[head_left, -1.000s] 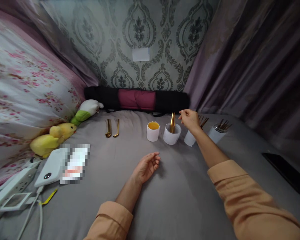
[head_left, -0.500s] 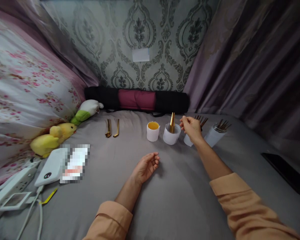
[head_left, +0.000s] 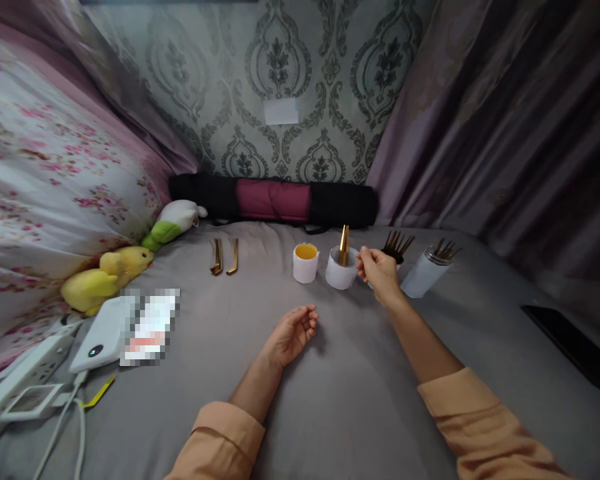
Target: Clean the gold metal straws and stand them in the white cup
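Note:
My left hand (head_left: 294, 333) rests on the grey sheet, palm turned up, fingers loosely curled but apart, holding nothing. My right hand (head_left: 379, 270) is closed in a pinch at the right edge of a wide white cup (head_left: 340, 275). Whether it grips the rim or something small is hidden. Long gold sticks (head_left: 345, 248) stand upright in that cup. Left of it is a white cup with a yellow inside (head_left: 305, 265). Behind my right hand a container of dark brown sticks (head_left: 397, 245) is partly covered. Farther right a tilted-looking white jar (head_left: 425, 273) holds several brown sticks.
Gold bent-ended pieces (head_left: 225, 258) lie on the sheet at left. Plush toys (head_left: 111, 275), a white power bank (head_left: 105, 332) and a power strip (head_left: 27, 377) line the left side. A black and maroon roll (head_left: 275, 200) lies along the wall. A black phone (head_left: 570, 347) is at right.
My right hand has moved slightly left and down, closer to the wide white cup, uncovering more of the dark brown sticks behind it. My left hand has stayed in place.

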A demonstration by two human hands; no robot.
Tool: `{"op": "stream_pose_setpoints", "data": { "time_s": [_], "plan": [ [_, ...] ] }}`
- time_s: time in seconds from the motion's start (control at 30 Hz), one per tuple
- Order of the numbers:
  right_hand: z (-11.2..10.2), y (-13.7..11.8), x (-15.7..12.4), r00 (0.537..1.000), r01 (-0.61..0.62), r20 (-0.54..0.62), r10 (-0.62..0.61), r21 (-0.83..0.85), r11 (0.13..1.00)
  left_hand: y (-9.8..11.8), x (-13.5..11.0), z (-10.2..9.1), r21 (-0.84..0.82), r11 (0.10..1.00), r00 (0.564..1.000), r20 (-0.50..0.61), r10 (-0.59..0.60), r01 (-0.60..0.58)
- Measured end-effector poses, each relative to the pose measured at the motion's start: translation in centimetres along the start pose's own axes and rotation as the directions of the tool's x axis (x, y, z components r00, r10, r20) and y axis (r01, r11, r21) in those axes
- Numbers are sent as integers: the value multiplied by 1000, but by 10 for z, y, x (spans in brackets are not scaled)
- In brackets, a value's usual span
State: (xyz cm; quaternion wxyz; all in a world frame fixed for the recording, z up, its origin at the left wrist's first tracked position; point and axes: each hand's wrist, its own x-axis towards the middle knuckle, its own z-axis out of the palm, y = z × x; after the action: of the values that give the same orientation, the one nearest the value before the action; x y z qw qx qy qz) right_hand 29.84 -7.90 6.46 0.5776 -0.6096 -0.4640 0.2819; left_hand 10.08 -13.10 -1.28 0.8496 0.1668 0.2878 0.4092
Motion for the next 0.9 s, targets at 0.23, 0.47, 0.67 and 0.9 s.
{"op": "stream_pose_setpoints", "data": {
  "time_s": [0.23,0.47,0.67,0.9],
  "plan": [
    [6,8,-20,998,-40,41,39,40,998,-1,0,-1,4,1000,1000,7,0,0],
    [16,21,-33,993,-103,72,98,56,993,-1,-1,-1,12,1000,1000,7,7,-7],
    [30,37,-46,980,-177,104,169,69,982,-1,-1,0,9,1000,1000,7,12,-12],
    [41,54,-55,979,-162,132,156,38,986,-1,-1,1,15,1000,1000,14,21,-21]
  ]
}}
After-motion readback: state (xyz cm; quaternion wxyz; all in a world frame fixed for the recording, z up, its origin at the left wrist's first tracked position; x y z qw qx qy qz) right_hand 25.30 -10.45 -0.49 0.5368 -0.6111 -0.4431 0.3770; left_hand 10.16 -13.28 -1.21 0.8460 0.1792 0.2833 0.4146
